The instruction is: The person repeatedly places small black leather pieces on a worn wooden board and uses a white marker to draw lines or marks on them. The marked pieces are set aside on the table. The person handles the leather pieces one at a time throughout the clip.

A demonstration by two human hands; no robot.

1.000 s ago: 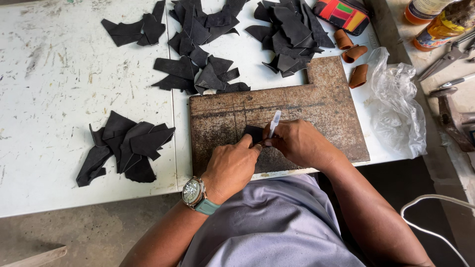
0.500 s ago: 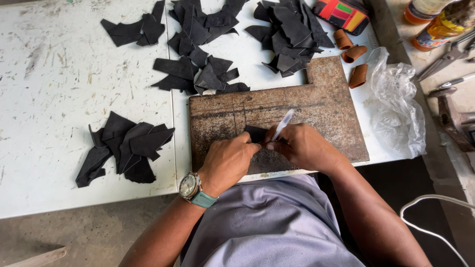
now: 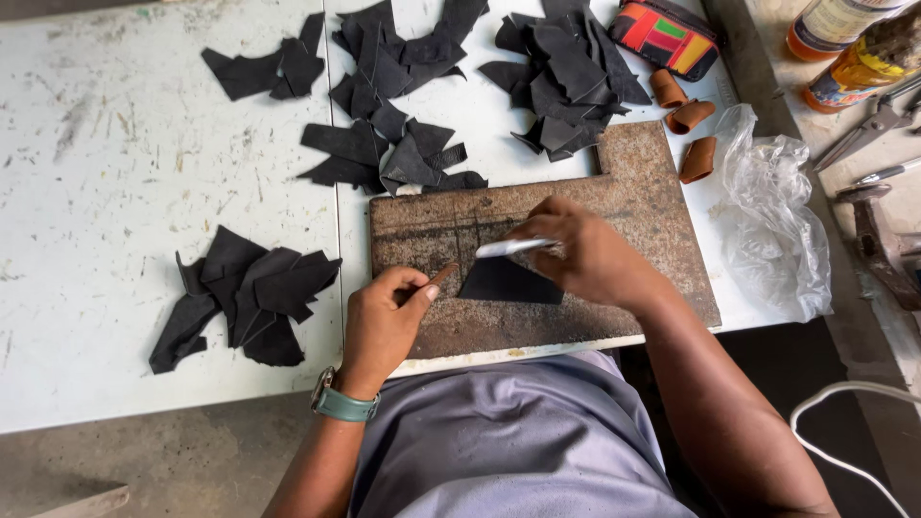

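Note:
A black leather piece [image 3: 510, 282] lies flat on a worn brown cutting board [image 3: 652, 206] at the table's near edge. My right hand [image 3: 585, 254] grips a silver-handled knife [image 3: 508, 247], held nearly level just above the piece's top edge. My left hand [image 3: 384, 321], with a teal watch at the wrist, rests on the board left of the piece and pinches a small brown strip [image 3: 441, 276] between thumb and fingers.
Heaps of black leather offcuts lie at the left [image 3: 245, 297], centre back [image 3: 393, 144] and back right [image 3: 566, 82] of the white table [image 3: 115, 173]. Brown leather rolls [image 3: 693, 120], a striped pouch [image 3: 667, 36], a clear plastic bag [image 3: 772, 221], bottles [image 3: 863, 48] and metal tools [image 3: 878, 120] are at the right.
My hands have drawn apart. The knife has tipped from upright to nearly level, and the black piece now shows in full between the hands. My left hand has slid left with a brown strip.

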